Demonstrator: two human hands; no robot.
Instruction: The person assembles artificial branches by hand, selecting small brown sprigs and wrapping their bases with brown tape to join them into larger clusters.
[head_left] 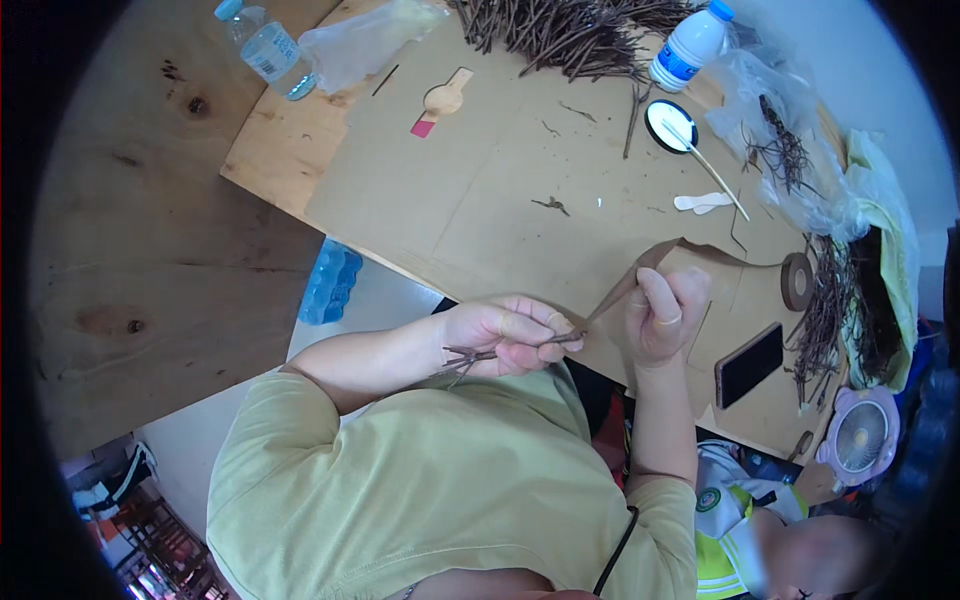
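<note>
My left grip (pixel 512 337): clamped on a twig (pixel 475 356), angled in from eight o'clock.
My right grip (pixel 665 312): curled tight on brown tape (pixel 617 293), upright from six o'clock.

A thin brown twig (pixel 478 355) sits slantwise in the left fingers (pixel 524 328), by the counter's (pixel 480 190) near edge, with little branches poking out at its left end. A flat brown strip (pixel 616 292) runs from by its right tip, past the right fingers (pixel 657 295), and curves to its round roll (pixel 797 302) at the right.
</note>
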